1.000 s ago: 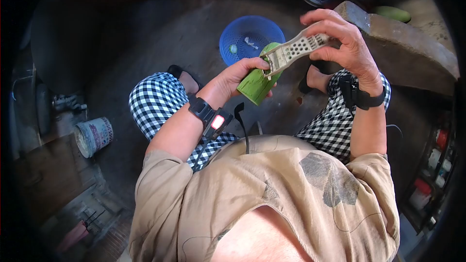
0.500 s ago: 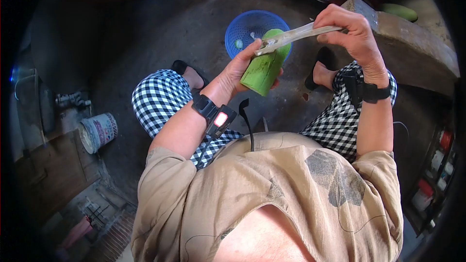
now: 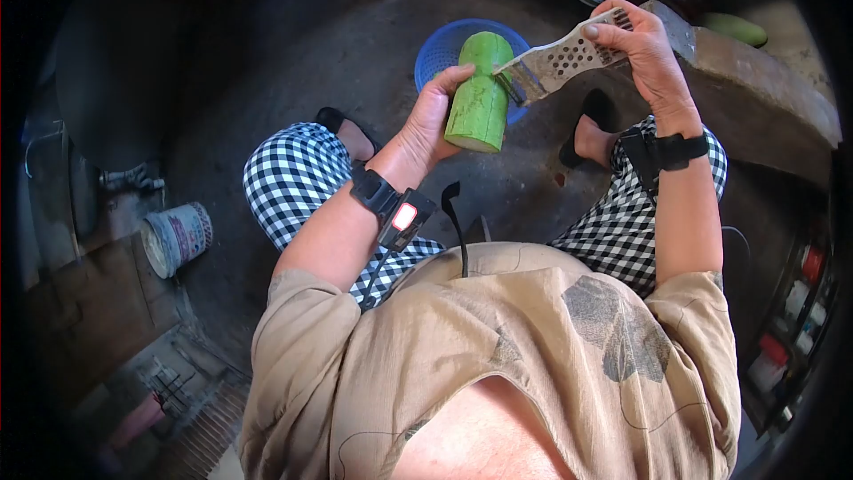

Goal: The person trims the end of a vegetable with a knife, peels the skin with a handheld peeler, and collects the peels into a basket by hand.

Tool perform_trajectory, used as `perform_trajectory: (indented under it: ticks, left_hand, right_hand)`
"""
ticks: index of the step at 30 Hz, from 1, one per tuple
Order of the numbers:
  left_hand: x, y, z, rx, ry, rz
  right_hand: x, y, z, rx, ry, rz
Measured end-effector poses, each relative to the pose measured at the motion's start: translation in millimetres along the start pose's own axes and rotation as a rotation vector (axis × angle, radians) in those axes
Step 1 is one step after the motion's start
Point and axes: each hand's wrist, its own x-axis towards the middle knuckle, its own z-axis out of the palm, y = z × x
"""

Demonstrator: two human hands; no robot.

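My left hand (image 3: pixel 428 116) is closed around the side of a green gourd (image 3: pixel 478 116), its thumb lying on top. The gourd is a long piece with a flat cut end tilted toward me and a narrower middle. In my right hand (image 3: pixel 647 58) is a flat, pale grater (image 3: pixel 569 60) with rows of round holes, gripped at its far right end. The grater's slotted left end meets the gourd's right side near the middle. Beneath the gourd stands a blue plastic basket (image 3: pixel 432 52), partly hidden by it.
A curved concrete ledge (image 3: pixel 764 84) runs along the right, with another green gourd (image 3: pixel 734 28) on it. To the left a white bucket (image 3: pixel 182 238) lies tilted near a tap (image 3: pixel 133 180). A shelf with small items (image 3: pixel 795 320) is at the lower right.
The grater has turned from edge-on to show its holed face and moved from across the gourd's top to its right side. The gourd has rolled more upright in my left hand.
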Motion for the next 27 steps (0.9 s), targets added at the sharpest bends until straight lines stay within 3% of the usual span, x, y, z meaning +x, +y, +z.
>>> perform_trajectory:
  ticks: [7, 10, 14, 17, 22, 27]
  left_hand:
    - [-2, -2, 14, -0.028, 0.103, 0.113]
    - [-5, 4, 5, -0.011, -0.065, -0.012]
    - [-15, 10, 23, 0.043, -0.020, 0.012]
    - [-24, 12, 41, 0.041, -0.002, 0.033]
    - [-25, 23, 47, -0.064, -0.098, 0.079]
    - [-19, 23, 48, -0.125, 0.008, 0.101]
  right_hand:
    - [0, -3, 10, -0.259, 0.084, -0.062]
    - [3, 3, 10, -0.417, 0.092, -0.130]
    - [5, -10, 19, -0.366, 0.161, -0.144]
    - [12, -32, 34, -0.531, 0.187, -0.105]
    - [16, -79, 51, -0.616, 0.235, -0.127]
    - [30, -56, 58, -0.787, 0.297, -0.111]
